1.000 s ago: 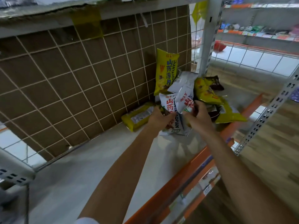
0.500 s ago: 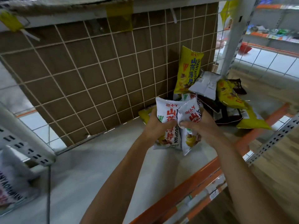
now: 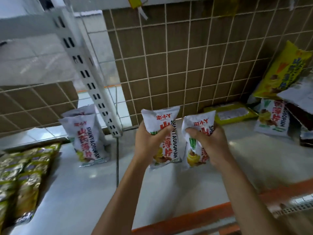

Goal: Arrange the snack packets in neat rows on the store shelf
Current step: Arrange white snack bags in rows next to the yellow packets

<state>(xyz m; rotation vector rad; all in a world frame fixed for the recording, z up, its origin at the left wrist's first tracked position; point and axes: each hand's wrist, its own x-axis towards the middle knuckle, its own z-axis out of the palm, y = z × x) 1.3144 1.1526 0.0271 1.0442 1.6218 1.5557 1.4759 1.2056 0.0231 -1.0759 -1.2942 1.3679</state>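
Observation:
My left hand (image 3: 149, 143) grips a white snack packet (image 3: 164, 122) with red lettering, held upright above the shelf. My right hand (image 3: 210, 145) grips a second white packet (image 3: 198, 121) of the same kind right beside it. Two more white packets (image 3: 86, 138) stand upright in a row at the left, past the slotted upright (image 3: 91, 78). A loose pile lies at the right: a yellow packet (image 3: 284, 70) leaning on the wire grid, a flat yellow packet (image 3: 232, 112), a white packet (image 3: 272, 117).
The grey shelf board (image 3: 81, 187) has an orange front rail (image 3: 194, 216). A wire grid over brown tiles (image 3: 194, 56) forms the back wall. Rows of green-gold packets (image 3: 25, 177) fill the left bay. Dark packets (image 3: 304, 133) lie at the far right edge.
Both hands lifted the two white packets out of the pile and carried them left along the shelf; the view swung left, bringing the standing white packets and the left bay into sight.

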